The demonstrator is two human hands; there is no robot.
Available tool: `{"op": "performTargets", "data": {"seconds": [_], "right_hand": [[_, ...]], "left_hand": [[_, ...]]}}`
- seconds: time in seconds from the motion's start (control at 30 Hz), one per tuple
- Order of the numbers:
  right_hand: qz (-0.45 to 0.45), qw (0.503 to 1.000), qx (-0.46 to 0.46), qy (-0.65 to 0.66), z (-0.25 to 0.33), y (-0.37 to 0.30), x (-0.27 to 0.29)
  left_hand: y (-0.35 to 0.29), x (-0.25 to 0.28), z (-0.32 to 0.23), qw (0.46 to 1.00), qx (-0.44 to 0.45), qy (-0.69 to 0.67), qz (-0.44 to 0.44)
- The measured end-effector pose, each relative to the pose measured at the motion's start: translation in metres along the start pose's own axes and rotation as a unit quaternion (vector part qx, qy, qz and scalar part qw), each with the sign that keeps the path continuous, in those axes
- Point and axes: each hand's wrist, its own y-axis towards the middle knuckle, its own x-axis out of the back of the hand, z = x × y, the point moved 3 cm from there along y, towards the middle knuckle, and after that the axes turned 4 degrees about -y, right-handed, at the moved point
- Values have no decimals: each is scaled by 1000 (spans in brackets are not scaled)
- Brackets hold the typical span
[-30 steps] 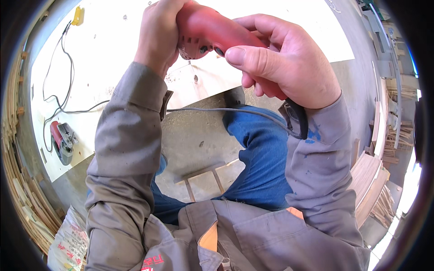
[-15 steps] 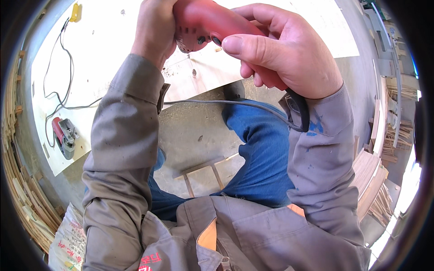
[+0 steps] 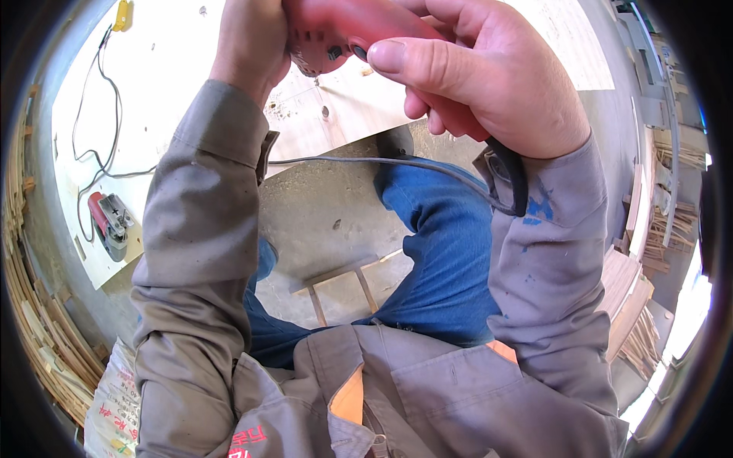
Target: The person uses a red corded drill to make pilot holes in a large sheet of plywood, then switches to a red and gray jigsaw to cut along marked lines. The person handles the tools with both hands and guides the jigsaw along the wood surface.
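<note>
At the top edge I hold a red corded power drill (image 3: 347, 32) with both hands over a pale wooden board (image 3: 305, 122). My right hand (image 3: 489, 72) wraps around its handle, with the thumb lying along the side by a black button. Against the drill's vented body presses my left hand (image 3: 248, 49); its fingers are mostly hidden. A black cord (image 3: 427, 166) leaves the handle's lower end and runs left across my lap. The drill's front end is out of sight.
A red and grey jigsaw (image 3: 112, 225) lies at the board's left corner. A thin cable (image 3: 116, 122) with a yellow connector (image 3: 122, 15) trails there. Wood strips (image 3: 38, 328) line the left side, with more wood (image 3: 622, 290) on the right. A white sack (image 3: 113, 404) stands lower left.
Both hands and the drill have shifted slightly up in the view, and the left forearm a little to the left. The grip on the drill looks the same.
</note>
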Motion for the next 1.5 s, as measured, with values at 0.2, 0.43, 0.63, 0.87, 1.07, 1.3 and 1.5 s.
{"op": "performTargets", "data": {"seconds": [0.2, 0.43, 0.63, 0.87, 1.07, 1.3, 1.5], "right_hand": [[-6, 1000, -1, -2, -6, 5, -2], [-25, 998, -59, 7, -4, 9, -7], [14, 999, -14, -28, -5, 10, -3], [-38, 997, -8, -65, -5, 22, -3], [-45, 997, 1, -56, -3, 19, 0], [-56, 997, -1, -56, 7, 9, -8], [-33, 997, -2, -74, 5, 10, -8]], "left_hand": [[0, 6, 10, 1000, -24, 2, -7], [-4, 5, 11, 999, -31, 3, 16], [0, 6, 15, 1000, -9, -7, 22], [10, 12, 19, 997, 39, -70, 11], [10, 6, 16, 997, 40, -57, 19], [0, 5, 2, 999, 18, -40, 5], [-5, 12, 2, 999, -11, -38, 5]]}}
